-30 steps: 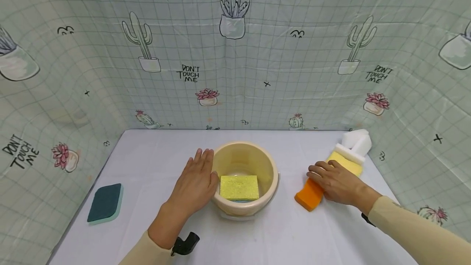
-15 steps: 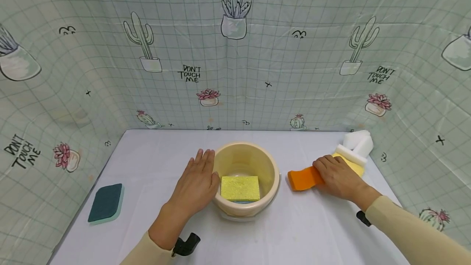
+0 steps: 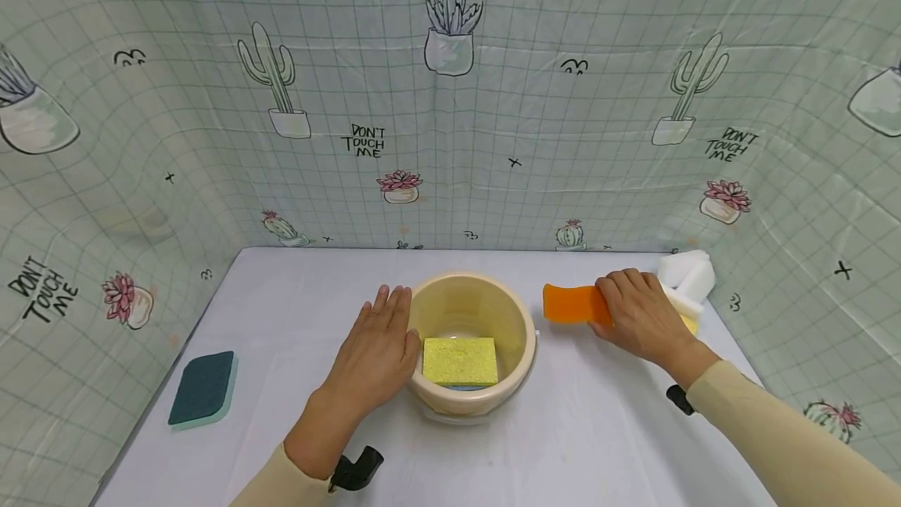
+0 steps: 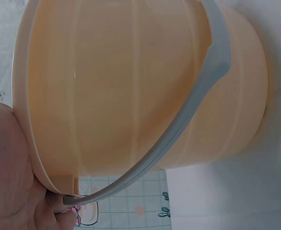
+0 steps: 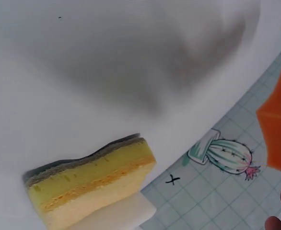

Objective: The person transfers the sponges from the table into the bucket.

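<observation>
My left hand (image 3: 373,346) lies flat with straight fingers against the left rim of a cream bucket (image 3: 470,288). The grey handle (image 4: 179,120) hangs down the bucket's side in the left wrist view. Inside the bucket lies a yellow sponge (image 3: 460,361), with a bit of blue below it. My right hand (image 3: 644,319) grips an orange sponge (image 3: 572,303) by its right end, raised above the table to the right of the bucket. Its far end points left towards the bucket. Beneath the hand, a layered yellow sponge (image 5: 92,184) rests on the table, partly hidden in the head view.
A dark teal sponge (image 3: 202,388) with a lighter underside lies at the table's left edge. White sponge-like pieces (image 3: 688,276) sit at the back right corner. A curtain (image 3: 450,139) printed with cacti surrounds the white table (image 3: 535,452) at the back and sides.
My right hand has taken up the orange sponge, turned it to point left, and lifted it away from the table. The left hand stays against the bucket.
</observation>
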A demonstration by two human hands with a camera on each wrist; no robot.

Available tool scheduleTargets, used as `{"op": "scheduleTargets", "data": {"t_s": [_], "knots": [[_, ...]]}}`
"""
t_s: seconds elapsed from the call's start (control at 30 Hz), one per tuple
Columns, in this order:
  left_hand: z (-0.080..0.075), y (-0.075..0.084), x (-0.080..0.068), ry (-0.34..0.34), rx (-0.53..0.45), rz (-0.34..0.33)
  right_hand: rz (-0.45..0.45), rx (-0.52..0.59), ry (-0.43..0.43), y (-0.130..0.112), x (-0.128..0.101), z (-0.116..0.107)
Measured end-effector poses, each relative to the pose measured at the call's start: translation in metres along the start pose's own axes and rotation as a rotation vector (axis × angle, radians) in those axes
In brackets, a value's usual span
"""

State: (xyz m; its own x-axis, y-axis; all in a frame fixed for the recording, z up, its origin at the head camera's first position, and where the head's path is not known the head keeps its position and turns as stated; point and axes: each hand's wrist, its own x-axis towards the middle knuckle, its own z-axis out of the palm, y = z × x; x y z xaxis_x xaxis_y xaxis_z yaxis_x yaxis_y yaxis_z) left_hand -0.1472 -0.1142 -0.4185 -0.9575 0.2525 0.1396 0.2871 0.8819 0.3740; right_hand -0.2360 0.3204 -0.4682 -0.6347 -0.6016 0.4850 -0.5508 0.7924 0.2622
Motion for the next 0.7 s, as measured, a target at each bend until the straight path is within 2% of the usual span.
{"op": "scheduleTargets", "data": {"t_s": [0.13,0.3,0.43,0.53,0.7], "knots": [[0.000,0.001,0.000,0.004,0.004,0.003,-0.004,-0.031,0.019,0.000,0.005,-0.004],[0.001,0.002,0.001,-0.005,0.013,0.003,0.056,-0.043,0.055,-0.006,0.024,-0.021],[0.000,0.002,0.001,-0.014,0.033,-0.005,0.097,-0.006,0.149,-0.019,0.052,-0.043],[-0.002,0.003,0.000,-0.021,0.054,-0.008,0.095,0.027,0.213,-0.034,0.077,-0.059],[-0.005,0.004,0.000,-0.022,0.075,0.003,0.063,0.069,0.193,-0.067,0.108,-0.076]]}}
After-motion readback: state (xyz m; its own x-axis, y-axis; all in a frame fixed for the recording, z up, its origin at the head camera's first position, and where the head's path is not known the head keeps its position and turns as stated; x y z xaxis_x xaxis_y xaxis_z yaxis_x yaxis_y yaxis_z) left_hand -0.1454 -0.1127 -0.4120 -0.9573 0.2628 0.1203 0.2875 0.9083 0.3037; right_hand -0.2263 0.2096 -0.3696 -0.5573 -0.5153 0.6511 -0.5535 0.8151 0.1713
